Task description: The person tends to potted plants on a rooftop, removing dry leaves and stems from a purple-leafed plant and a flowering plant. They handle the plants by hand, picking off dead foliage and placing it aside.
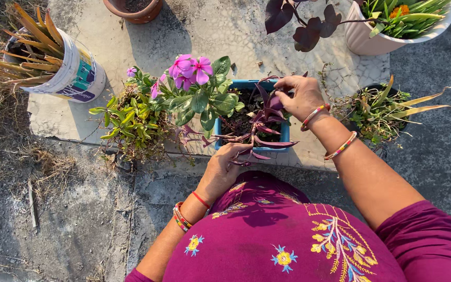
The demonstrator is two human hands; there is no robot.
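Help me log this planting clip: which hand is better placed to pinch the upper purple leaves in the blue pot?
Right hand: its fingertips already touch the upper purple leaves over the blue pot. Left hand sits lower, at the trailing stems.

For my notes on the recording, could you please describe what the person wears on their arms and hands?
The left hand has a thin red thread and red-and-gold bangles at the wrist. The right hand has two similar bangles along the wrist and forearm. Both arms are bare, with short magenta sleeves; no gloves.
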